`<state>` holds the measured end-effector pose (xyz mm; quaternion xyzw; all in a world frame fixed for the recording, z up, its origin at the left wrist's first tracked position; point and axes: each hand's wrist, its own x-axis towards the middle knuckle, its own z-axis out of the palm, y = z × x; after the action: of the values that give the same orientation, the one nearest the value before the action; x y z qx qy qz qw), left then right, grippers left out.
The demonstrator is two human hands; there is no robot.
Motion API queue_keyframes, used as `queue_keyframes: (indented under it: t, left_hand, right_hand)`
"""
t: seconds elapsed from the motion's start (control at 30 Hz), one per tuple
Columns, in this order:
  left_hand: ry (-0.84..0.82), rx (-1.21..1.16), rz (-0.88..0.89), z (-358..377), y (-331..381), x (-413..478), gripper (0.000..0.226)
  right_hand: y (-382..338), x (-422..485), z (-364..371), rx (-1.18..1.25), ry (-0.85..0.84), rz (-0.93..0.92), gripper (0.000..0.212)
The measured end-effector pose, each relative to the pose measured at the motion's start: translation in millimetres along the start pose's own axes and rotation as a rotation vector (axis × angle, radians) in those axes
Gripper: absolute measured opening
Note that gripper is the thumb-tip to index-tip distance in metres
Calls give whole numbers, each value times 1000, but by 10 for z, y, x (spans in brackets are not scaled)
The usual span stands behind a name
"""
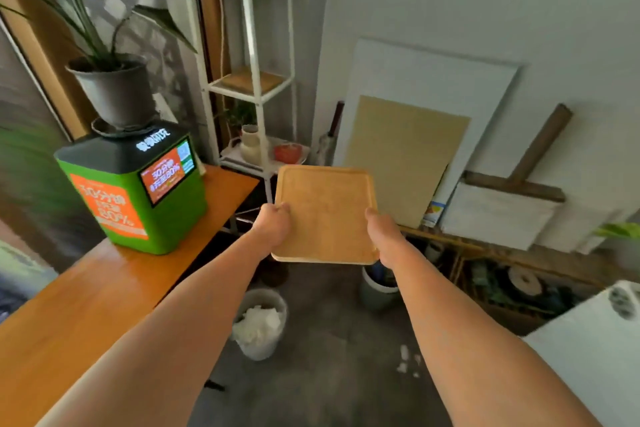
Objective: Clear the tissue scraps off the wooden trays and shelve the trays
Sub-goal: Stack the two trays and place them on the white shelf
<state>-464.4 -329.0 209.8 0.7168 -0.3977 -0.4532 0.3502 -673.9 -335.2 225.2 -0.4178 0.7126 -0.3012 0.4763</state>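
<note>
I hold a square wooden tray (pixel 325 211) in the air with both hands, its surface bare. My left hand (pixel 273 220) grips its left edge and my right hand (pixel 382 230) grips its right edge. Beyond it stands a white metal shelf unit (pixel 254 45), and another wooden tray (pixel 251 80) lies on its middle shelf. Below my arms a white bin (pixel 259 322) on the floor holds white tissue scraps. A few tissue scraps (pixel 407 362) lie on the grey floor to the right.
An orange table (pixel 86 305) runs along the left with a green and orange box (pixel 138 191) and a potted plant (pixel 110 80) on top of it. White canvases (pixel 433 97) and boards lean on the right wall. A grey pot (pixel 377 288) stands on the floor.
</note>
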Motion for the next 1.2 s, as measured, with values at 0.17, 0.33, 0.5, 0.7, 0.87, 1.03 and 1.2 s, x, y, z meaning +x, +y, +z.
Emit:
queue_keyframes:
  t: [0.17,0.33,0.5,0.7,0.87,1.03,1.2]
  left_hand:
    - [-81,14,12,443,365,420,57]
    - [-112,19,-7,866,671,1081,61]
    - [-89,7,-29,1159,1027,1996,61]
    - [32,6,-20,1146,1637,2918,62]
    - [142,-6,-50,917,2005,3515,63]
    - [277,-15,-98,653,2292,4109,68]
    - [417,-63,-132,436,2557,4631,70]
  right_hand:
    - [-74,418,-350,17,70,4,53]
    - [-259,1140,-550,32,101,18,51]
    - [-626,2142,-593,4,86,31,51]
    - [-1319,3168,-471,7,12,9,59]
    - [-1981,3844,-219,-25,-106,-63,61]
    - [-2604,4581,198,-97,-226,-149,64]
    - [-3211,5220,567,-170,-313,-254,64]
